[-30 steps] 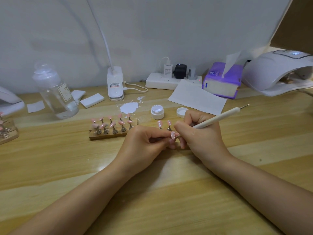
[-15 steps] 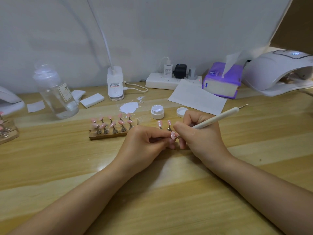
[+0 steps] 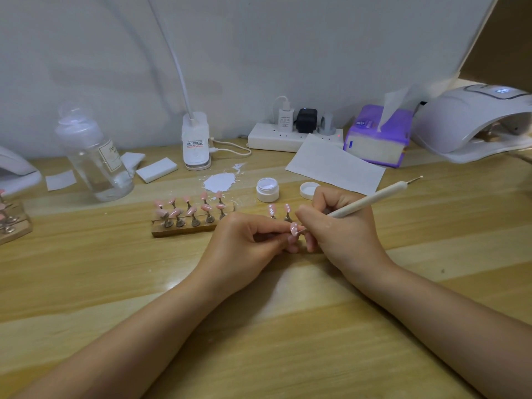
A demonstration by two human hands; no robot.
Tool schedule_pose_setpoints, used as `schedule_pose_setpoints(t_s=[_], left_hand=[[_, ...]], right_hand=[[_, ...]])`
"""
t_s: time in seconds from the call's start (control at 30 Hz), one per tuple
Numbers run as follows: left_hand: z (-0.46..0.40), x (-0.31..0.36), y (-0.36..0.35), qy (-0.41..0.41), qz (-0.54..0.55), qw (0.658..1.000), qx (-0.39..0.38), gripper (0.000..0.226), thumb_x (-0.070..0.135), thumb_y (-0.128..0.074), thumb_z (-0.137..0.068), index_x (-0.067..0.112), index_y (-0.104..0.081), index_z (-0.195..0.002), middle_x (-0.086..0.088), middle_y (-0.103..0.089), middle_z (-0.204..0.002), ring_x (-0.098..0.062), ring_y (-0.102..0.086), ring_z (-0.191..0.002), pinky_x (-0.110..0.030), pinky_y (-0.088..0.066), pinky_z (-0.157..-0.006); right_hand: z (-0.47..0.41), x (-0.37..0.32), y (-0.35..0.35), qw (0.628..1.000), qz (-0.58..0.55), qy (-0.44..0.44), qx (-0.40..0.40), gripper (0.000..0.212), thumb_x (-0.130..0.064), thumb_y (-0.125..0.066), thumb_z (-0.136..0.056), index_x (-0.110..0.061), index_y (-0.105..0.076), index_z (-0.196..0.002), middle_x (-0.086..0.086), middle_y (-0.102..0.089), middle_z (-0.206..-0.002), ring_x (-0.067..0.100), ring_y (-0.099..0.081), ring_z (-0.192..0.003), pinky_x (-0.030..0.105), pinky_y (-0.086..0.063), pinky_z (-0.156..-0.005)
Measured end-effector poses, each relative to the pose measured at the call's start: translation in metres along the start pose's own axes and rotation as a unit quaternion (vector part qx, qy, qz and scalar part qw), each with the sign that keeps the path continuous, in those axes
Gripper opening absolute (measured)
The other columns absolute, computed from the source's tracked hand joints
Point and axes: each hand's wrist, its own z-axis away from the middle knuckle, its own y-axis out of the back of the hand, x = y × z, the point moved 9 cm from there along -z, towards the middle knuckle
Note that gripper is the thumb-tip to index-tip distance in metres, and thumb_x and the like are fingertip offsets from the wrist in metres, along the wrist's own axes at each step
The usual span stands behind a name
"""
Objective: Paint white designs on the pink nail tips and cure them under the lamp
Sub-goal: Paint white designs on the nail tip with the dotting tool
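Observation:
My left hand [image 3: 244, 243] pinches a pink nail tip [image 3: 294, 228] on its small stand at the table's middle. My right hand [image 3: 342, 226] grips a white dotting pen [image 3: 374, 198], its lower point touching that tip. Two more pink tips with white dots [image 3: 279, 210] stand just behind my fingers. A wooden holder [image 3: 191, 223] with several pink tips sits to the left. An open jar of white gel [image 3: 267, 190] and its lid [image 3: 309, 190] lie behind. The white curing lamp [image 3: 472, 122] stands at the far right.
A clear bottle [image 3: 95, 162] stands at the left, with white pads [image 3: 157, 169] beside it. A desk lamp base [image 3: 195, 139], power strip [image 3: 288, 136], purple tissue pack [image 3: 377, 136], sheet of paper [image 3: 334, 165] and a white spill [image 3: 220, 181] line the back. Another holder [image 3: 11, 223] sits at the left edge.

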Motion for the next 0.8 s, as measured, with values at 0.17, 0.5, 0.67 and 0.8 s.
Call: schedule_pose_setpoints(t_s=[0.17, 0.5, 0.67, 0.8], left_hand=[[0.0002, 0.0012, 0.0007, -0.007, -0.020, 1.000, -0.001, 0.019, -0.003, -0.065, -0.080, 0.013, -0.074, -0.086, -0.001, -0.072, -0.069, 0.011, -0.055, -0.058, -0.005, -0.041, -0.061], [0.0003, 0.0008, 0.0011, -0.007, -0.022, 1.000, -0.001, 0.019, -0.002, -0.066, -0.080, 0.013, -0.074, -0.088, -0.002, -0.073, -0.070, 0.011, -0.055, -0.059, -0.005, -0.041, -0.061], [0.0001, 0.0005, 0.0007, -0.004, -0.018, 1.000, -0.002, 0.020, -0.002, -0.065, -0.080, 0.014, -0.074, -0.087, 0.001, -0.072, -0.069, 0.011, -0.057, -0.060, -0.005, -0.041, -0.062], [-0.0001, 0.0014, 0.0007, -0.008, -0.023, 1.000, -0.001, 0.021, -0.003, -0.065, -0.080, 0.015, -0.074, -0.087, 0.003, -0.071, -0.068, 0.012, -0.057, -0.059, -0.003, -0.041, -0.061]], right_hand=[[-0.0004, 0.0018, -0.0014, 1.000, -0.010, -0.005, -0.004, 0.043, 0.017, -0.048, -0.074, -0.010, -0.034, -0.043, 0.000, -0.042, -0.030, 0.011, -0.044, -0.030, 0.016, -0.041, -0.038], [0.0000, 0.0008, -0.0017, 1.000, -0.010, -0.004, -0.005, 0.041, 0.018, -0.047, -0.074, -0.008, -0.033, -0.045, -0.001, -0.042, -0.029, 0.007, -0.042, -0.028, 0.013, -0.039, -0.036], [-0.0004, -0.0009, -0.0014, 1.000, 0.002, 0.003, -0.004, 0.041, 0.018, -0.046, -0.074, -0.009, -0.033, -0.047, -0.004, -0.042, -0.028, 0.004, -0.041, -0.027, 0.011, -0.036, -0.035], [-0.0005, -0.0001, -0.0022, 1.000, -0.003, 0.001, -0.006, 0.042, 0.018, -0.047, -0.074, -0.009, -0.033, -0.046, -0.002, -0.042, -0.029, 0.007, -0.043, -0.028, 0.014, -0.039, -0.036]])
